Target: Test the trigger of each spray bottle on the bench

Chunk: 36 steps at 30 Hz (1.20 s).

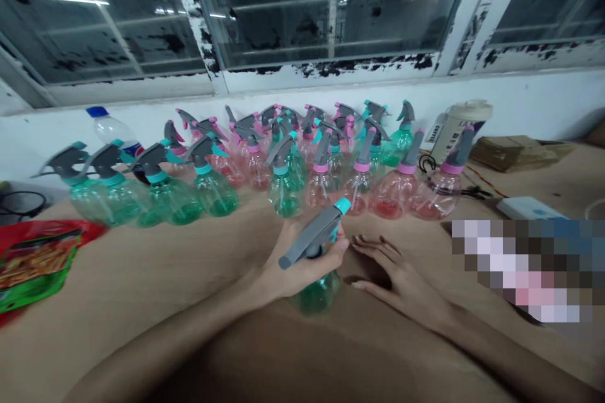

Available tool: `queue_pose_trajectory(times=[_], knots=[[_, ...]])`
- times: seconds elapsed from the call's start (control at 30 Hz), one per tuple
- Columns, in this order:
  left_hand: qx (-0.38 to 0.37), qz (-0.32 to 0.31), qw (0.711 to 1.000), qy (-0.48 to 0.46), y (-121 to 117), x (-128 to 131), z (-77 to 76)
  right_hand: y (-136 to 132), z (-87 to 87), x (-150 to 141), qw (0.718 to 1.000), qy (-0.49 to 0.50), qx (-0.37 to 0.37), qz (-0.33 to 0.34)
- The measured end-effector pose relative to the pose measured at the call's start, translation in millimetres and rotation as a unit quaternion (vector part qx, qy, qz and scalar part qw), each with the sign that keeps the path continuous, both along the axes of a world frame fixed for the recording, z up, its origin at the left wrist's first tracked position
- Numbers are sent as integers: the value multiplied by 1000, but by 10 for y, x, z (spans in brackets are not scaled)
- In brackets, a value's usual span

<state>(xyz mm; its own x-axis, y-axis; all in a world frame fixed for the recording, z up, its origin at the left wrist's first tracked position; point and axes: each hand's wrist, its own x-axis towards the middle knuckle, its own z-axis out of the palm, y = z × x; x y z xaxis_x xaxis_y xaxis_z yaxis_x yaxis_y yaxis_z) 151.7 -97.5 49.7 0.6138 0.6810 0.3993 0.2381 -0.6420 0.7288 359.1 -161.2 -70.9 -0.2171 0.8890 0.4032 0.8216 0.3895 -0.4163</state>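
My left hand is closed around the neck of a green spray bottle that stands on the brown table. Its grey trigger head with a teal nozzle points up and to the right. My right hand lies on the table just to the right of the bottle, fingers stretched out toward it and holding nothing.
Several green spray bottles and pink spray bottles stand in rows behind, along the wall. A water bottle and a red-green snack packet are at left. A white jug, stacked cardboard, cables and a white box are at right.
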Motion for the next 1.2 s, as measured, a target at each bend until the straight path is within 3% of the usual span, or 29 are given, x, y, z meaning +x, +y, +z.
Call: queue_pose_trajectory(times=[0.4, 0.7, 0.9, 1.2], knots=[[-17, -3, 1000, 3, -4, -9, 35, -4, 17, -14, 1000, -2, -5, -1], [-16, 34, 999, -19, -35, -8, 2, -9, 17, -18, 1000, -1, -5, -7], [-52, 36, 998, -17, -27, -20, -5, -6, 6, -11, 1000, -6, -9, -6], [89, 93, 991, -26, -22, -19, -93, -5, -1, -4, 1000, 1, -3, -6]])
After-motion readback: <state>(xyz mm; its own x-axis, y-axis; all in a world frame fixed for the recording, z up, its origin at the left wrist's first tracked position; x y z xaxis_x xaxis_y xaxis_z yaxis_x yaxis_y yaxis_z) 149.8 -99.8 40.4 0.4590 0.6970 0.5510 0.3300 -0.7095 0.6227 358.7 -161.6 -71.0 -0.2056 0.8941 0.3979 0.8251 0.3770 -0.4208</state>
